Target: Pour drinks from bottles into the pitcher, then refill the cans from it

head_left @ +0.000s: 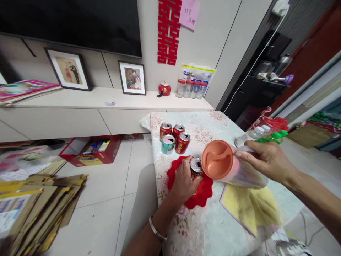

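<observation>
My left hand point(184, 180) is wrapped round a dark open can point(196, 166) over a red scalloped mat point(204, 192). With my right hand point(266, 160) I grip the handle of a clear pitcher point(246, 174), which lies tilted toward the can. Its orange lid point(217, 159) is beside the can's top; whether liquid flows between them cannot be seen. Behind the mat stand a green can point(168, 144) and several red cans point(183, 143), all with opened tops. A yellow cloth point(247, 208) is spread under and in front of the pitcher.
The table has a floral cloth point(205, 133). Bottles with white and green caps point(257, 133) stand at its right edge. Beyond are a white cabinet point(106, 101) with framed photos point(132, 77) and jars point(190, 89). Flattened cardboard point(45, 209) and a red box point(93, 151) lie on the floor.
</observation>
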`<action>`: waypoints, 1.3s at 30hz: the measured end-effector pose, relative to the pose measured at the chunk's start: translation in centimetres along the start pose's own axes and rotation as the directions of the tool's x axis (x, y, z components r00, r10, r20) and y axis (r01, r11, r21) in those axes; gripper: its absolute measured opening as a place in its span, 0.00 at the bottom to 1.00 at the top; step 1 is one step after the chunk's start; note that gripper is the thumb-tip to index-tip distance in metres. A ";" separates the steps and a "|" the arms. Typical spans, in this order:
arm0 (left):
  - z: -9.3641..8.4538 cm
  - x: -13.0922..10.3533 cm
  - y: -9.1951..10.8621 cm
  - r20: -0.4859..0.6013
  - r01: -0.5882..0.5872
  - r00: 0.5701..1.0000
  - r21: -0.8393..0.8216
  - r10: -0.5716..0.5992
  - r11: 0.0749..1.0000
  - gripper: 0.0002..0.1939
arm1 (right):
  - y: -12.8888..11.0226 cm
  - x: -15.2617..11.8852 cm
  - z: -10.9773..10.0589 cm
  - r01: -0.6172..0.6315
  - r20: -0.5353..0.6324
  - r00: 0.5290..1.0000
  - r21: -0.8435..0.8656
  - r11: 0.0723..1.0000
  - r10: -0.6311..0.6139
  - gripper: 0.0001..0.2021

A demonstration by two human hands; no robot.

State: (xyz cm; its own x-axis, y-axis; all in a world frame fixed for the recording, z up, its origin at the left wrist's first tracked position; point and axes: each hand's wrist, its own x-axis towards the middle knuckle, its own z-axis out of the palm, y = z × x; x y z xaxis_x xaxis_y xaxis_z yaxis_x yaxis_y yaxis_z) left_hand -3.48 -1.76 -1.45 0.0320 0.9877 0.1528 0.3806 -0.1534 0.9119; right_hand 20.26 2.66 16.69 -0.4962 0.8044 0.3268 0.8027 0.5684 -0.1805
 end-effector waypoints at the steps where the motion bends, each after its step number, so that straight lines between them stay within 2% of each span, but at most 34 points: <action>1: 0.0 0.0 0.0 0.002 0.004 1.000 -0.002 -0.004 1.000 0.36 | 0.0 0.0 0.0 -0.004 0.003 1.000 -0.003 1.000 0.004 0.29; 18: 0.0 -0.1 0.0 -0.009 -0.008 1.000 -0.017 0.008 1.000 0.35 | 0.0 0.1 -0.2 -0.029 0.041 0.999 -0.021 0.999 0.030 0.30; 39: 0.0 -0.1 -0.2 -0.013 -0.024 1.000 -0.015 0.024 1.000 0.35 | 0.1 0.2 -0.2 -0.014 0.034 0.999 -0.020 1.000 0.015 0.29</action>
State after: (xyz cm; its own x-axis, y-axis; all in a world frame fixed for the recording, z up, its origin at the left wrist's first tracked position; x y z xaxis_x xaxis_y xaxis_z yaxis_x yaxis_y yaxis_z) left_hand -3.55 -1.80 -1.64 0.0292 0.9834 0.1793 0.3657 -0.1774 0.9137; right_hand 20.33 2.83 16.86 -0.4953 0.8179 0.2926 0.8161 0.5536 -0.1660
